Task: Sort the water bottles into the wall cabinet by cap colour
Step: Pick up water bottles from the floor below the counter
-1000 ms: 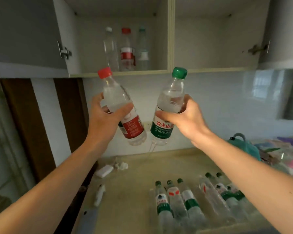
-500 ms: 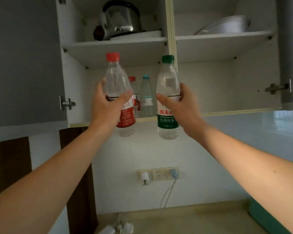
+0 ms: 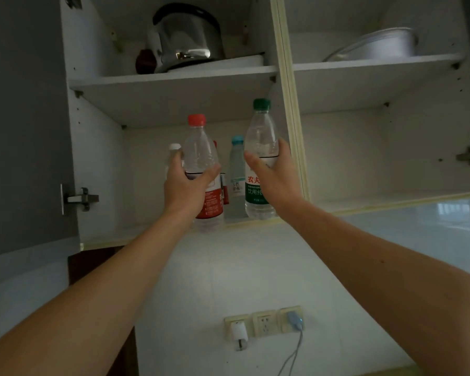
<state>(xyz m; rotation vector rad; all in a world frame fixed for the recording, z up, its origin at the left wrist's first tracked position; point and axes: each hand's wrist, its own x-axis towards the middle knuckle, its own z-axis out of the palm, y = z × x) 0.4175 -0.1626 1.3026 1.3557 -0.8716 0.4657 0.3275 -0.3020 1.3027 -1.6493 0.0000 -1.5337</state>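
Note:
My left hand (image 3: 186, 185) grips a red-capped bottle (image 3: 202, 158) with a red label, held upright at the front of the wall cabinet's lower left compartment (image 3: 152, 234). My right hand (image 3: 273, 180) grips a green-capped bottle (image 3: 261, 134) with a green label, upright beside the centre divider (image 3: 291, 118). Behind them on the lower shelf stand a white-capped bottle (image 3: 174, 147), a blue-capped bottle (image 3: 236, 169) and a red-labelled bottle (image 3: 223, 191) mostly hidden by the one I hold.
The upper left shelf holds a steel kettle (image 3: 186, 39); the upper right shelf holds a metal basin (image 3: 377, 46). The lower right compartment (image 3: 391, 202) has nothing visible in it. The grey cabinet door (image 3: 25, 118) is swung open at left. Wall sockets (image 3: 263, 322) with plugs sit below.
Both hands have carried their bottles up from over the counter to the cabinet's lower left compartment. The view has tilted up, so the counter and its lying bottles are out of sight.

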